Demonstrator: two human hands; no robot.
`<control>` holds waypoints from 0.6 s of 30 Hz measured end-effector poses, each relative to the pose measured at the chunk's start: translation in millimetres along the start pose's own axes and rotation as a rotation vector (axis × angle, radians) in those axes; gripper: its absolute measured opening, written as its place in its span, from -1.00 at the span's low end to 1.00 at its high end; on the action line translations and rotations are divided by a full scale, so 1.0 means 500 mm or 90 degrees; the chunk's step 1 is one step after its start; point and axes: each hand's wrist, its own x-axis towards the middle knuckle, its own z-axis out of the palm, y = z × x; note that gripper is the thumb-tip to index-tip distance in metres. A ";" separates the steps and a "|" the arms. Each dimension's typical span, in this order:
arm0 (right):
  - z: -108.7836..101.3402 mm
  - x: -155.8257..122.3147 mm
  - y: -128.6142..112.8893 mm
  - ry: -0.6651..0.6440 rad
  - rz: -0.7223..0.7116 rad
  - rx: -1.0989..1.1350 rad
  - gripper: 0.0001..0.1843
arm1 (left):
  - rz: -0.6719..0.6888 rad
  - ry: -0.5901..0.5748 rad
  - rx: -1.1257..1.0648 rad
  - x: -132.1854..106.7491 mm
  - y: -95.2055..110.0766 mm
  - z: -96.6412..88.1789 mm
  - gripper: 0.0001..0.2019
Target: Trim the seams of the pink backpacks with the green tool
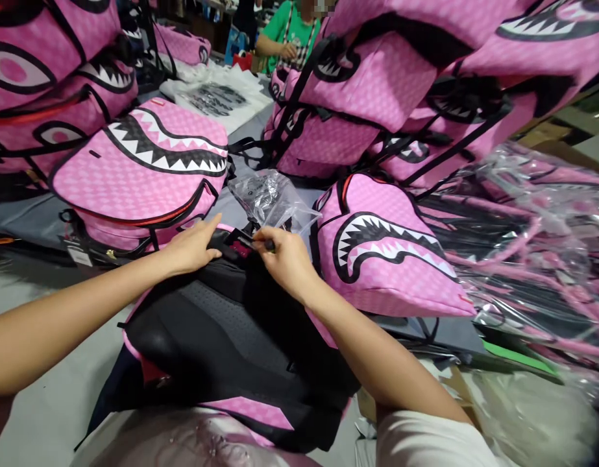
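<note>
A black backpack (196,337) with pink trim lies back panel up in front of me, its top end resting at the table edge. My left hand (196,246) lies at its top edge, thumb and fingers apart. My right hand (284,256) is closed in a pinch beside a black label with pink marks (241,246) at the backpack's top. A small dark rounded end pokes out between those fingers, and a thin greyish strip extends from them toward the label. What the pinch holds is mostly hidden.
Pink shark-mouth backpacks lie at left (153,168) and right (391,246), with stacks of more behind. A crumpled clear plastic bag (274,201) sits between them. Plastic-wrapped pink-and-black pieces (537,240) fill the right side. A person in green (289,35) is across the table.
</note>
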 end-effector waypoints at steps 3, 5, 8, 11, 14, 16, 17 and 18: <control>0.023 0.001 -0.025 -0.124 0.007 -0.072 -0.80 | 0.000 0.105 -0.193 -0.038 -0.042 0.036 -0.33; 0.026 0.006 -0.030 -0.207 0.005 -0.148 -0.82 | 0.029 0.133 -0.259 -0.064 -0.061 0.054 -0.25; 0.023 0.015 -0.031 -0.277 -0.025 -0.248 -0.78 | 0.067 0.131 -0.272 -0.086 -0.075 0.067 -0.08; 0.026 0.028 -0.036 -0.329 -0.081 -0.313 -0.70 | 0.078 0.138 -0.221 -0.086 -0.077 0.077 0.02; 0.041 0.045 -0.043 -0.409 -0.138 -0.351 -0.65 | 0.071 0.181 -0.162 -0.078 -0.077 0.095 0.03; 0.055 0.054 -0.048 -0.444 -0.162 -0.369 -0.63 | 0.068 0.205 -0.141 -0.073 -0.079 0.107 0.01; 0.061 0.056 -0.051 -0.456 -0.170 -0.376 -0.62 | 0.071 0.211 -0.137 -0.072 -0.081 0.111 0.01; 0.065 0.057 -0.055 -0.465 -0.178 -0.382 -0.62 | 0.075 0.215 -0.137 -0.072 -0.083 0.114 0.01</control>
